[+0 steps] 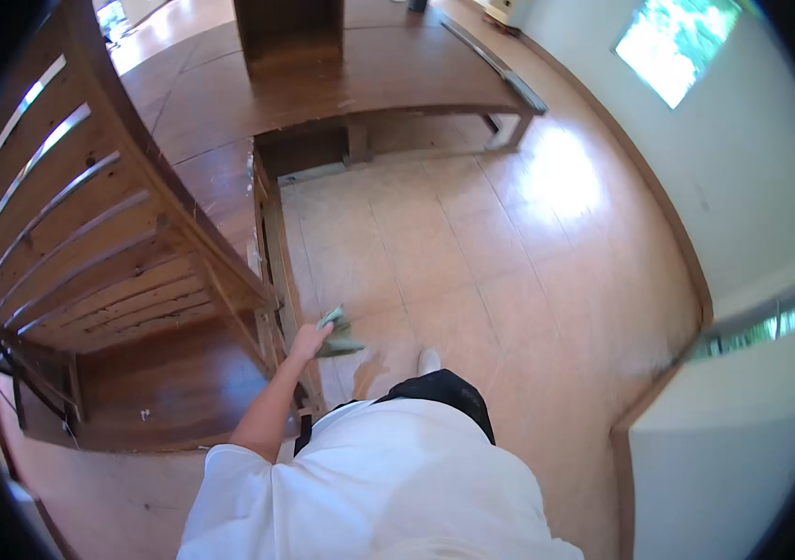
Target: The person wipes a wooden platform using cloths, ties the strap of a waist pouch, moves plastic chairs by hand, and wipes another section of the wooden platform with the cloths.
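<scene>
My left hand (309, 340) is closed around a green cloth (338, 336), whose loose end hangs out to the right above the tiled floor. The hand is beside the edge of a brown wooden frame (271, 252), close to the foot of a slatted wooden piece (150, 201) that leans up at the left. Whether the hand touches the wood cannot be made out. My right hand does not show.
A large brown wooden platform (416, 70) spans the top, bearing a dark wooden box (290, 42). Tiled floor (472, 252) lies ahead and to the right. A white wall (696, 159) curves along the right, and a low wall (715, 467) stands at the lower right.
</scene>
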The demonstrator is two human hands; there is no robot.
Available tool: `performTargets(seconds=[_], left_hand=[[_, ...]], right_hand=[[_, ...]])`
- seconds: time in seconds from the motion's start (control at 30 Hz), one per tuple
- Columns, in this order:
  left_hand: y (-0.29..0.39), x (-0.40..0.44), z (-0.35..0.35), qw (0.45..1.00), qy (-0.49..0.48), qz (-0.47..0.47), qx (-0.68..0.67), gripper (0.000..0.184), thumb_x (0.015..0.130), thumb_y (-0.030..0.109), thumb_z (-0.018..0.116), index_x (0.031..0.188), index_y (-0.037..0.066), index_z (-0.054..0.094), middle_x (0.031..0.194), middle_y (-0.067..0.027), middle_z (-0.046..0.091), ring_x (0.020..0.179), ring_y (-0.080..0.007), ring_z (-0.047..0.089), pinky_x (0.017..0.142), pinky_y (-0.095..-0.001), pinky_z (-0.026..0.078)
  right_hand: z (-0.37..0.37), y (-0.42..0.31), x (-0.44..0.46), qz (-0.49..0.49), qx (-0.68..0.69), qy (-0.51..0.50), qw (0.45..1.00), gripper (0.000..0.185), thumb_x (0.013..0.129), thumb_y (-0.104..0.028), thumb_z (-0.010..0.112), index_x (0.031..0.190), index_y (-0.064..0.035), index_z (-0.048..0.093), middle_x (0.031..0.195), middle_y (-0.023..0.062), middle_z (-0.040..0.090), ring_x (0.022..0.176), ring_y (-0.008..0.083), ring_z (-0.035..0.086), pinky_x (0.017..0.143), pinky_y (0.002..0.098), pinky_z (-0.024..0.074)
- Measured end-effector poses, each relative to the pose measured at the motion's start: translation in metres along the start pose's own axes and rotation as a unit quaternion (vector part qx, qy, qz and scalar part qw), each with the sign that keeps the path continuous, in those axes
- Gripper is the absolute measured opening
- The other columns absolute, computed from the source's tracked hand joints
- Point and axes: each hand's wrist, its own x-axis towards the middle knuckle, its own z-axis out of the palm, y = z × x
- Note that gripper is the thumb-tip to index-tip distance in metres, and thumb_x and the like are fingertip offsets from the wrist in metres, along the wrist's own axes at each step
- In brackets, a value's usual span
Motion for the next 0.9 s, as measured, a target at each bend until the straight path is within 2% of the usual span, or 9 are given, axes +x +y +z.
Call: performTargets(seconds=[0.07,0.2,0.3,0.37,0.47,0.57,0.77,0.83,0.9], left_hand=[[-0.010,0.022,0.019,0.984,0.060,-0.075,-0.152,0.046,0.081,0.044,0.067,0.089,-0.001,0.068,0.077,-0.0099,0.066,0.071,-0.0154,0.060,0.066,-0.0339,0.046],[0.023,0.055,0.018,0.952,0.131,-0.133,-0.244,0.030,0.079,0.028,0.074,0.097,0.004,0.068,0.079,0.0009,0.062,0.068,-0.0098,0.055,0.064,-0.0288,0.046],[0.086,0.066,-0.003,0.931,0.165,-0.118,-0.304,0.029,0.082,0.024,0.072,0.101,0.003,0.066,0.083,0.0001,0.063,0.073,-0.0105,0.057,0.068,-0.0294,0.047],[0.137,0.066,-0.017,0.902,0.198,-0.150,-0.354,0.026,0.083,0.020,0.071,0.101,0.002,0.065,0.083,0.0002,0.064,0.078,-0.0116,0.059,0.073,-0.0299,0.048],[0.167,0.075,-0.025,0.837,0.232,-0.122,-0.481,0.023,0.084,0.019,0.069,0.100,0.003,0.065,0.089,-0.0019,0.066,0.083,-0.0140,0.062,0.076,-0.0319,0.050],[0.156,0.092,-0.027,0.781,0.220,-0.111,-0.574,0.023,0.085,0.019,0.067,0.103,0.004,0.064,0.095,-0.0038,0.066,0.087,-0.0163,0.063,0.080,-0.0344,0.051],[0.071,0.195,-0.033,0.739,0.227,-0.121,-0.622,0.026,0.086,0.023,0.066,0.103,0.004,0.064,0.096,-0.0048,0.066,0.090,-0.0184,0.064,0.081,-0.0358,0.050],[0.059,0.228,-0.035,0.904,0.287,-0.150,-0.278,0.029,0.085,0.028,0.065,0.100,0.003,0.064,0.093,-0.0106,0.067,0.089,-0.0256,0.065,0.080,-0.0387,0.049],[0.065,0.253,-0.049,0.911,0.291,-0.203,-0.207,0.033,0.084,0.031,0.065,0.101,0.003,0.062,0.095,-0.0145,0.066,0.089,-0.0301,0.064,0.079,-0.0411,0.049]], right_hand=[[-0.015,-0.067,0.076,-0.036,0.008,-0.013,0.999,0.039,0.086,-0.024,0.050,0.099,0.0117,0.058,0.093,0.0314,0.060,0.086,0.0442,0.057,0.076,0.0477,0.0441],[-0.044,-0.223,0.216,-0.133,0.068,-0.031,0.988,0.038,0.087,-0.023,0.050,0.100,0.0116,0.058,0.093,0.0311,0.060,0.086,0.0442,0.057,0.077,0.0473,0.0443],[-0.056,-0.357,0.312,-0.227,0.312,-0.013,0.923,0.038,0.087,-0.023,0.050,0.101,0.0114,0.057,0.093,0.0308,0.060,0.086,0.0443,0.057,0.077,0.0469,0.0445],[-0.090,-0.461,0.344,-0.316,0.074,-0.080,0.942,0.035,0.088,-0.021,0.051,0.104,0.0099,0.057,0.094,0.0295,0.061,0.085,0.0431,0.057,0.077,0.0460,0.0448],[-0.086,-0.600,0.396,-0.381,0.102,-0.097,0.914,0.031,0.090,-0.021,0.052,0.104,0.0068,0.057,0.088,0.0205,0.060,0.083,0.0306,0.061,0.075,0.0416,0.0474],[-0.085,-0.748,0.383,-0.343,0.253,-0.188,0.885,0.029,0.095,-0.022,0.048,0.111,0.0012,0.054,0.093,0.0109,0.057,0.083,0.0203,0.060,0.071,0.0359,0.0521],[-0.062,-1.003,0.302,-0.352,0.395,-0.314,0.788,0.036,0.095,-0.028,0.052,0.119,-0.0004,0.054,0.107,0.0126,0.059,0.091,0.0228,0.059,0.080,0.0362,0.0499],[-0.050,-1.072,0.272,-0.381,0.351,-0.298,0.802,0.039,0.096,-0.026,0.049,0.122,0.0031,0.050,0.110,0.0127,0.058,0.094,0.0223,0.058,0.082,0.0358,0.0494],[-0.038,-1.145,0.238,-0.429,0.315,-0.331,0.779,0.040,0.096,-0.028,0.049,0.123,0.0025,0.051,0.111,0.0117,0.059,0.096,0.0221,0.057,0.086,0.0338,0.0453]])
